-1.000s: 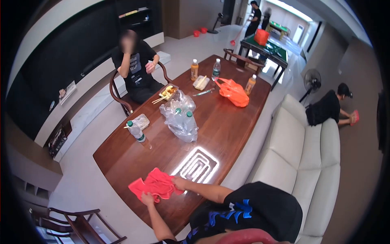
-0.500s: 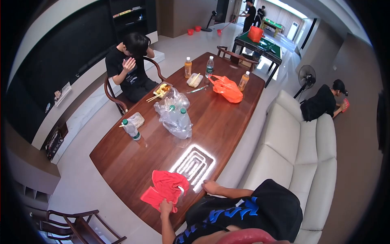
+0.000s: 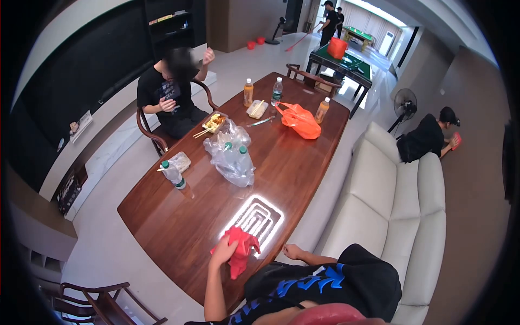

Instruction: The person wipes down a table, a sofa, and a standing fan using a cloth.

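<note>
My left hand [image 3: 224, 251] grips a bunched red cloth [image 3: 242, 245] on the near end of the wooden table [image 3: 168, 219]. Part of the cloth hangs in loose folds towards my body, and the fingertips are partly hidden. Just off the table's right edge, my right hand [image 3: 293, 251] is closed with its fingers curled, and I see nothing in it. Ahead of the cloth, a clear plastic bag [image 3: 234, 162] with green-capped bottles lies on the table. A water bottle [image 3: 173, 175] stands beside a lidded food box [image 3: 179, 161] to the left.
Farther up the table are a food tray [image 3: 215, 122], an orange bag [image 3: 299, 121] and drink bottles [image 3: 248, 92]. A person [image 3: 176, 97] sits at the left. Right of the table is a sofa [image 3: 364, 203], with another person [image 3: 428, 136] holding a red cloth behind it.
My left hand has moved forward onto the cloth, which is now more bunched and shifted right. My right hand has come off the table edge. The seated person's hands have moved.
</note>
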`<action>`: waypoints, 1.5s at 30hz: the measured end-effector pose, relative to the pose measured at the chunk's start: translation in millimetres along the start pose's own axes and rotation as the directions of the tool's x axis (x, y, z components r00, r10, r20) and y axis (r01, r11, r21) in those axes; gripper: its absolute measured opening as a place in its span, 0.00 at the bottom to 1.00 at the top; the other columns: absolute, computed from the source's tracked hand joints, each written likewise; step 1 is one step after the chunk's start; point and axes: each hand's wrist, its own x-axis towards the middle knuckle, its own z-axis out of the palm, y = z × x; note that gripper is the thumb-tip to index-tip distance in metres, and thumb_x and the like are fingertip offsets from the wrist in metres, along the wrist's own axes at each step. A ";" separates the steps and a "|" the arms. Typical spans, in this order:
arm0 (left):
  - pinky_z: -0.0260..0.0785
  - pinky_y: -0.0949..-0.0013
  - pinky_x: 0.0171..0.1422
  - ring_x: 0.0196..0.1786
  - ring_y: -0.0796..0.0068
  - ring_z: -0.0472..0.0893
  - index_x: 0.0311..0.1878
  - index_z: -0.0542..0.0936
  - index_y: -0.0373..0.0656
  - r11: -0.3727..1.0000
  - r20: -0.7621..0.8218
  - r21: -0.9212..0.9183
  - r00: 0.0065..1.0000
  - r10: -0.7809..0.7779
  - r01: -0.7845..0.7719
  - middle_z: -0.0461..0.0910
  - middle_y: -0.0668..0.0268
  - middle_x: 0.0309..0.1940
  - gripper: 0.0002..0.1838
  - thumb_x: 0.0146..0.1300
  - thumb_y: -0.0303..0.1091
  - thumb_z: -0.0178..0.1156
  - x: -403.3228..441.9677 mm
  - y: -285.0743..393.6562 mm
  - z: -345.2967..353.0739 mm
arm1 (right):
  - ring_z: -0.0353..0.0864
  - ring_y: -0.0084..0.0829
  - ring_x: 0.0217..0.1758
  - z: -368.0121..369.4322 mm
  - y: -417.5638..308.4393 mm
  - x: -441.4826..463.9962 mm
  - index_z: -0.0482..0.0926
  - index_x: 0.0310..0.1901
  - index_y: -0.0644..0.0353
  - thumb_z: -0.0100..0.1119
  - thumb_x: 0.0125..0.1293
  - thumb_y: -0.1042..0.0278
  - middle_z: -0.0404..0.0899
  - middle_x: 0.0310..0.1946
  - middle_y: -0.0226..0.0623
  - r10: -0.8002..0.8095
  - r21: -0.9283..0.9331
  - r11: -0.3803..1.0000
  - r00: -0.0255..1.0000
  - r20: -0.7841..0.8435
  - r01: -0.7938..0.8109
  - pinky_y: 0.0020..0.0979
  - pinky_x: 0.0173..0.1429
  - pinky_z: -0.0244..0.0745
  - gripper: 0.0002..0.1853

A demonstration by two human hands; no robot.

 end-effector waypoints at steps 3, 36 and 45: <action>0.52 0.35 0.72 0.74 0.45 0.59 0.64 0.73 0.40 0.865 -0.255 0.436 0.956 -0.149 0.251 0.62 0.50 0.72 0.28 0.64 0.46 0.61 21.1 6.2 34.9 | 0.83 0.53 0.42 -4.3 -6.3 7.4 0.81 0.41 0.61 0.55 0.65 0.59 0.83 0.36 0.52 0.029 0.033 0.999 0.999 -0.024 -0.028 0.45 0.49 0.78 0.13; 0.72 0.40 0.55 0.63 0.49 0.69 0.62 0.66 0.50 0.445 -0.835 0.239 0.417 -0.360 0.863 0.69 0.58 0.58 0.38 0.52 0.49 0.74 -68.2 -124.3 -18.2 | 0.84 0.42 0.30 21.3 22.7 -19.5 0.82 0.46 0.60 0.55 0.68 0.63 0.85 0.32 0.43 0.155 0.094 0.985 0.982 -0.108 -0.145 0.39 0.38 0.81 0.13; 0.70 0.43 0.63 0.65 0.46 0.68 0.67 0.68 0.46 0.849 -0.030 0.495 0.980 -0.195 0.185 0.69 0.51 0.60 0.37 0.57 0.49 0.68 4.4 -19.0 178.8 | 0.71 0.65 0.58 -34.2 -132.5 12.9 0.65 0.65 0.64 0.60 0.65 0.39 0.68 0.57 0.67 0.252 0.335 0.936 0.868 -0.428 -0.107 0.55 0.64 0.67 0.39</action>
